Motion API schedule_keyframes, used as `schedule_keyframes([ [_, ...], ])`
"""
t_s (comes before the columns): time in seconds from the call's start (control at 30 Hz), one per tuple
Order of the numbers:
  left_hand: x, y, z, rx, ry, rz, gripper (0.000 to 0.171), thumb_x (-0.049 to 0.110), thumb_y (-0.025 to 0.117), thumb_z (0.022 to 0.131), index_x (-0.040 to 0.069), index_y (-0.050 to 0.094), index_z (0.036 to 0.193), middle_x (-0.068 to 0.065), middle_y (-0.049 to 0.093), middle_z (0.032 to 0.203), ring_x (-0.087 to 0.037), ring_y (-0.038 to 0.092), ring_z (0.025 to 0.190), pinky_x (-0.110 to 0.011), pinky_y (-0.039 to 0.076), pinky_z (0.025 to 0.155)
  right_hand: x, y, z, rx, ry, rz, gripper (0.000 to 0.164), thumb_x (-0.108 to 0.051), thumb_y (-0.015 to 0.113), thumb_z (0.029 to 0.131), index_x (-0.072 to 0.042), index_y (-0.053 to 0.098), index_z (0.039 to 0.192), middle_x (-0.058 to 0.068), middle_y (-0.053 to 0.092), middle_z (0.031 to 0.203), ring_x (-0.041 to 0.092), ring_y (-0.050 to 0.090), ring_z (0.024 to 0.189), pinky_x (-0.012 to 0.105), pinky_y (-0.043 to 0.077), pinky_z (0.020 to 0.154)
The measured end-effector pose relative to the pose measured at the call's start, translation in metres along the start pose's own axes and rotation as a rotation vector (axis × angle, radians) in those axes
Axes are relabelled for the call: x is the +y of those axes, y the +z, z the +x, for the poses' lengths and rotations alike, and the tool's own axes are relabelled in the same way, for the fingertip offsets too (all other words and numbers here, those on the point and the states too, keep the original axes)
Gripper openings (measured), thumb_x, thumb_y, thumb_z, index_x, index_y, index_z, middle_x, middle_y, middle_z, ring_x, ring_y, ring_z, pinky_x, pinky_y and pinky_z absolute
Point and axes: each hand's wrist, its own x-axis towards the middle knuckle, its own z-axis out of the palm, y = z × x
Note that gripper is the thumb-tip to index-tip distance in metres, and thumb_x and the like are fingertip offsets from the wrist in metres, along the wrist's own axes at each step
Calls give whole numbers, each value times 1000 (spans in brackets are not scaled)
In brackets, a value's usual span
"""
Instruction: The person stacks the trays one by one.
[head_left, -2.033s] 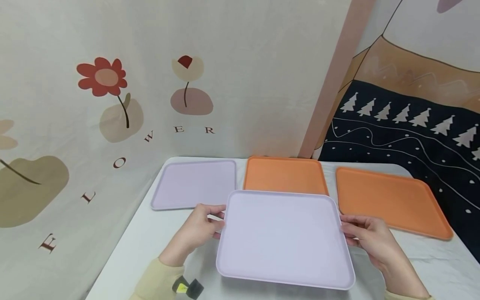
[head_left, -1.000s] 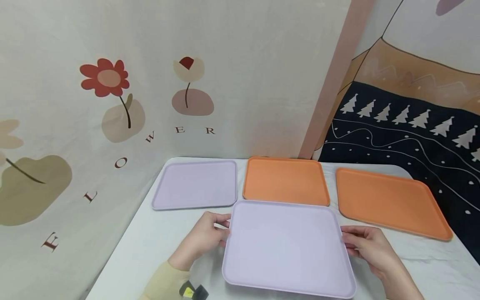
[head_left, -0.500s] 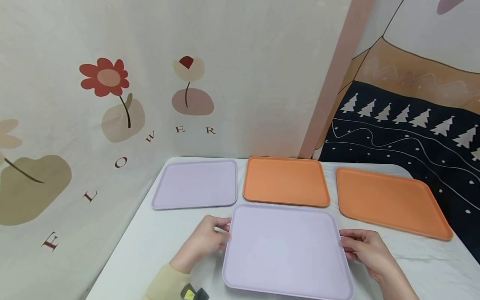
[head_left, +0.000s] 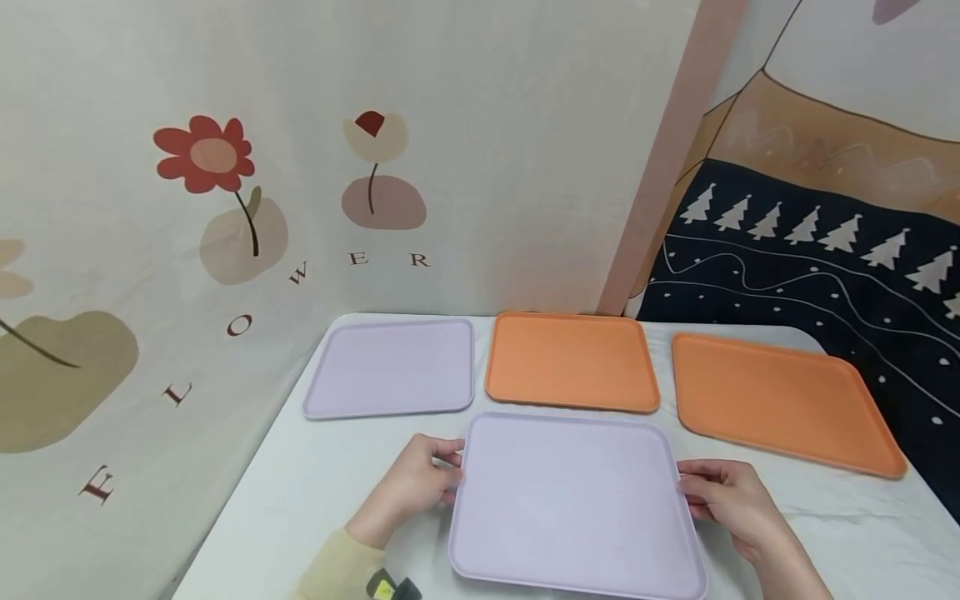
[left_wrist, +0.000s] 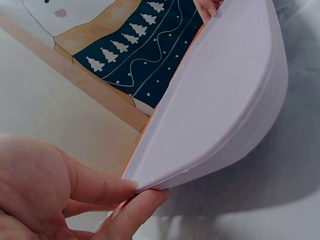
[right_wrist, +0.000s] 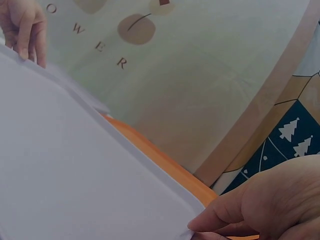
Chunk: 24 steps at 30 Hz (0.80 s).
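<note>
A lavender rectangular tray (head_left: 576,504) with a low rim is held between both hands at the front of the table. My left hand (head_left: 422,479) pinches its left edge; the left wrist view shows thumb and fingers (left_wrist: 135,210) closed on the rim. At the opposite side my right hand (head_left: 727,496) grips the right edge, thumb on top of the rim in the right wrist view. The tray casts a shadow on the white surface below it in the left wrist view. Its near edge runs down to the bottom of the head view.
Along the back of the white table (head_left: 262,508) lie a second lavender tray (head_left: 393,368), an orange tray (head_left: 572,362) in the middle and another orange tray (head_left: 783,404), set askew, at right. Behind them hangs a printed cloth (head_left: 510,158) with flowers and letters.
Both hands have brought the lavender tray nearer and lower, so the middle orange tray shows whole, where the held tray earlier covered its front. Over the last half second it moves only slightly.
</note>
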Motion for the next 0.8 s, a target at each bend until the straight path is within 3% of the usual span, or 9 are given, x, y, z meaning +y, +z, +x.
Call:
schedule_keyframes([
  [0.8,-10,5,3,-3,-43,-26,49,-13,69,87,-15,61,136,-15,65,103,-21,71,82,-36,67,66,7,6,5,12,12,-26,35,6,66,97,23,60,128,8,69,93,15,67,77,28,64,63],
])
